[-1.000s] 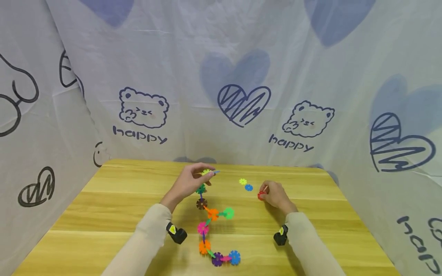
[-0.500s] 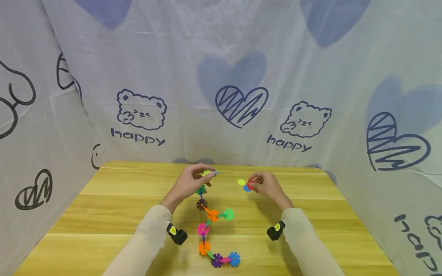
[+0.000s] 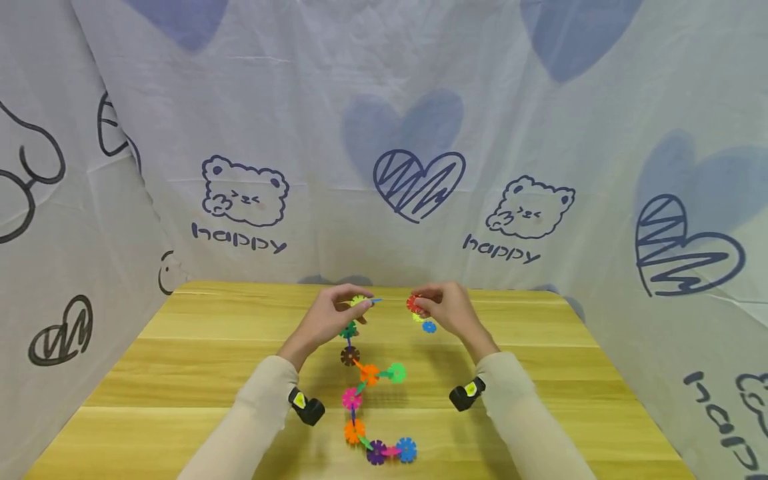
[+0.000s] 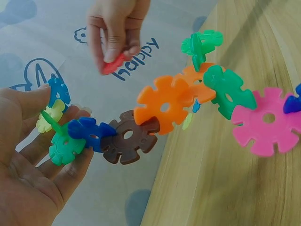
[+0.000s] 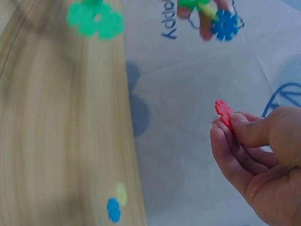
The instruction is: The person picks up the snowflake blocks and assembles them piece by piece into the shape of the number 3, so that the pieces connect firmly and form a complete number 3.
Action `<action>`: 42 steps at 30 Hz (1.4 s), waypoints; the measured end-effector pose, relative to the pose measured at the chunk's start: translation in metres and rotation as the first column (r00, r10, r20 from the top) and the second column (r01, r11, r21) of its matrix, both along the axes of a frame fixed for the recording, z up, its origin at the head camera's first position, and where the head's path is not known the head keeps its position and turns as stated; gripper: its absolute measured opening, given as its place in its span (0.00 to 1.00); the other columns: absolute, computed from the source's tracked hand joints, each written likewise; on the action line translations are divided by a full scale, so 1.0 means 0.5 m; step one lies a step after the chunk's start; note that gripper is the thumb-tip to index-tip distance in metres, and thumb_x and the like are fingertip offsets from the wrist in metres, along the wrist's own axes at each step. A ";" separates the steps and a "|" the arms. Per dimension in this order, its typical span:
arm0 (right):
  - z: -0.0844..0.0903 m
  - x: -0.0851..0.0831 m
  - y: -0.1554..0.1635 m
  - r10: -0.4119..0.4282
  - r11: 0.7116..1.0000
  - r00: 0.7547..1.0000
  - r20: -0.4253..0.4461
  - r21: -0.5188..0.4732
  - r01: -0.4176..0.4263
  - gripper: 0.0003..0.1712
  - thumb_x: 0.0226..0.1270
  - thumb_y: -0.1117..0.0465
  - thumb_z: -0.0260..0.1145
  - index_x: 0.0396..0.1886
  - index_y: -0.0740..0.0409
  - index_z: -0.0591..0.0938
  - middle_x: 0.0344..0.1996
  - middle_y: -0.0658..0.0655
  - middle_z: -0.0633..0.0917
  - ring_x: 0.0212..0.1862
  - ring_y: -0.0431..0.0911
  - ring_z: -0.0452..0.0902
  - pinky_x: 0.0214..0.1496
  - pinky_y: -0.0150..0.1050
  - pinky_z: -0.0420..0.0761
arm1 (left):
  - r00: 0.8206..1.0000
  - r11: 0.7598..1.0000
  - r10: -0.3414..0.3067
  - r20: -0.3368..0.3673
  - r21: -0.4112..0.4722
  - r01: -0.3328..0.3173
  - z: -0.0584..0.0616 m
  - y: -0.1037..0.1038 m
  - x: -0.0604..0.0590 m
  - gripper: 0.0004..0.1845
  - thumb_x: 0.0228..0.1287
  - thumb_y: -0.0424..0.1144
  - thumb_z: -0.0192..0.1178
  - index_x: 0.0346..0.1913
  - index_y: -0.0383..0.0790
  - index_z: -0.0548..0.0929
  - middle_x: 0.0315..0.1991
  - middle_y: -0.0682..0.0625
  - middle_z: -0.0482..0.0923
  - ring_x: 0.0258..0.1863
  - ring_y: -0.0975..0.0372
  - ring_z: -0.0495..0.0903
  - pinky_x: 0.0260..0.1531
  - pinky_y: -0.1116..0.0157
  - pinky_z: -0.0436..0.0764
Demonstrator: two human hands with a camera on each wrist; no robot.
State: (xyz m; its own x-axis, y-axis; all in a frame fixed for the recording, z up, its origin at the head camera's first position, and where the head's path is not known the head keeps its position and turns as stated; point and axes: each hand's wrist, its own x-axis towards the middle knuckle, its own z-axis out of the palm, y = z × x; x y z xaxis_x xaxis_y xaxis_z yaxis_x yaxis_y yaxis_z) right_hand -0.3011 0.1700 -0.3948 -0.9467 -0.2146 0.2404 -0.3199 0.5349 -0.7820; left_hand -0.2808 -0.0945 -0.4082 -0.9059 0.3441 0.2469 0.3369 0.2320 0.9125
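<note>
My left hand (image 3: 327, 320) holds the far end of a chain of flower-shaped plastic snowflake discs. Near its thumb in the left wrist view are a blue disc (image 4: 59, 92), a yellow disc (image 4: 51, 116) and a green disc (image 4: 66, 149). From there the chain runs through a brown disc (image 4: 128, 136), an orange disc (image 4: 160, 104) and a pink disc (image 4: 269, 123) toward the body. A light green disc (image 3: 397, 372) branches off to the right. My right hand (image 3: 453, 310) pinches a red snowflake disc (image 5: 224, 112) between thumb and fingers, apart from the chain.
A loose blue disc (image 3: 429, 327) and a loose yellow disc (image 5: 122, 194) lie on the wooden table (image 3: 180, 373), below the right hand. A printed white cloth (image 3: 336, 220) hangs behind the table and along its sides.
My right hand has moved left and away from the body with the red disc, passing the loose discs and nearing the left hand. The left hand keeps its hold on the chain.
</note>
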 end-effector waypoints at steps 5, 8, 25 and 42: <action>0.023 0.012 -0.029 0.028 0.999 0.999 -0.017 -0.030 -0.028 0.10 0.70 0.70 0.68 0.48 0.68 0.88 0.39 0.67 0.91 0.32 0.46 0.88 0.37 0.37 0.90 | 1.000 1.000 -0.005 -0.006 -0.010 0.005 0.001 0.002 0.001 0.14 0.76 0.41 0.61 0.59 0.43 0.84 0.62 0.39 0.82 0.40 0.51 0.89 0.37 0.61 0.86; 0.031 0.018 -0.044 0.044 0.999 0.998 -0.037 -0.030 -0.045 0.10 0.71 0.70 0.68 0.48 0.68 0.88 0.39 0.67 0.91 0.31 0.46 0.88 0.36 0.36 0.89 | 1.000 1.000 -0.010 -0.010 -0.010 0.010 0.000 0.004 -0.001 0.14 0.76 0.41 0.61 0.59 0.43 0.85 0.63 0.39 0.81 0.38 0.55 0.89 0.38 0.60 0.86; 0.042 0.025 -0.076 0.111 0.993 0.987 -0.114 -0.019 -0.114 0.09 0.72 0.70 0.67 0.48 0.69 0.88 0.38 0.67 0.91 0.36 0.59 0.89 0.38 0.37 0.89 | 1.000 1.000 -0.004 -0.014 -0.030 0.003 0.000 0.006 -0.002 0.17 0.76 0.43 0.62 0.61 0.39 0.83 0.62 0.41 0.82 0.35 0.59 0.88 0.39 0.60 0.86; 0.036 0.031 -0.088 0.099 0.994 0.983 -0.154 0.060 -0.091 0.08 0.72 0.69 0.67 0.44 0.66 0.90 0.34 0.62 0.91 0.28 0.50 0.86 0.30 0.32 0.85 | 0.999 0.996 0.036 0.006 -0.084 -0.035 0.006 0.012 0.001 0.15 0.74 0.42 0.64 0.57 0.41 0.88 0.48 0.42 0.90 0.32 0.61 0.88 0.34 0.61 0.85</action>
